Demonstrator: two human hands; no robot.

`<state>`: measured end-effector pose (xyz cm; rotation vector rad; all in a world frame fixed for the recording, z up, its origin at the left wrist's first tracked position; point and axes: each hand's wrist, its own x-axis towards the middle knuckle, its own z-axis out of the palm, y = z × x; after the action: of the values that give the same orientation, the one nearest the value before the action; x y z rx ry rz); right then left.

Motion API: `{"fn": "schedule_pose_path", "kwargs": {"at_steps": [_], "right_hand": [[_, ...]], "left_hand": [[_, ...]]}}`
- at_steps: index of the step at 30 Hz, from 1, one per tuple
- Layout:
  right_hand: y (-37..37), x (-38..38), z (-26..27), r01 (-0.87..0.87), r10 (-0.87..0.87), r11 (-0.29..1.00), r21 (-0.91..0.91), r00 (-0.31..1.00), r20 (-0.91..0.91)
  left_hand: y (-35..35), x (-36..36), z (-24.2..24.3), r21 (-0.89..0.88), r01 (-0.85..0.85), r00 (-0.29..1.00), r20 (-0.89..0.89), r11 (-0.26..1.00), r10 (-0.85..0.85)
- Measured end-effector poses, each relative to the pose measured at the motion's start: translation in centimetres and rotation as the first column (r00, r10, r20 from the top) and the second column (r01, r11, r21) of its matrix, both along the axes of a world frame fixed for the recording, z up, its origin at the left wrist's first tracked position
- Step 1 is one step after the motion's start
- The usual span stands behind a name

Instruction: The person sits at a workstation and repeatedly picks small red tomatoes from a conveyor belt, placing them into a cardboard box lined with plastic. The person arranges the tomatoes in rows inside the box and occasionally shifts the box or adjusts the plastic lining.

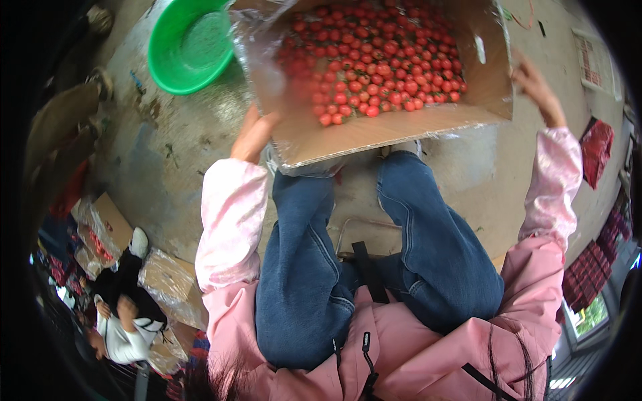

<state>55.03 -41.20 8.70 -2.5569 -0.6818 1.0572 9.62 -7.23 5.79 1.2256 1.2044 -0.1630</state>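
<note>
A tilted cardboard box (401,131) lined with clear plastic lies before my knees, its floor covered with many small red cherry tomatoes (383,70). At the box's near left corner is my left hand (256,133), thumb and fingers against its outer side; part of the hand is hidden, and its hold is unclear. My right hand (536,90) is beside the right wall, blurred, with bent fingers close to the cardboard; whether they touch it cannot be told.
A green plastic basin (193,47) stands on the concrete floor left of the box. A seated person (125,321) in a white top is at the lower left, near plastic-covered cardboard boxes (168,280). At the right lie a red bag (597,150) and a pale crate (594,65).
</note>
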Motion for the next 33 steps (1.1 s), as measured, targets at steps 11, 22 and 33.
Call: {"fn": "schedule_pose_path", "kwargs": {"at_steps": [11,22,33], "right_hand": [[-1.9,-2.6,-2.3,0.125,-0.134,0.990,0.068,0.979,0.156],[-2.1,-1.4,-6.4,-0.003,-0.016,0.908,0.419,0.999,0.042],[-4.1,-0.1,-0.7,-0.311,0.293,0.950,-0.032,0.851,0.435]], "left_hand": [[3.0,0.8,5.2,-0.089,0.172,0.983,-0.053,0.981,-0.177],[-5.6,0.1,10.7,0.162,-0.011,0.987,-0.155,0.987,0.036],[-14.9,-2.5,10.6,0.350,-0.146,0.985,-0.033,0.925,0.167]]}}
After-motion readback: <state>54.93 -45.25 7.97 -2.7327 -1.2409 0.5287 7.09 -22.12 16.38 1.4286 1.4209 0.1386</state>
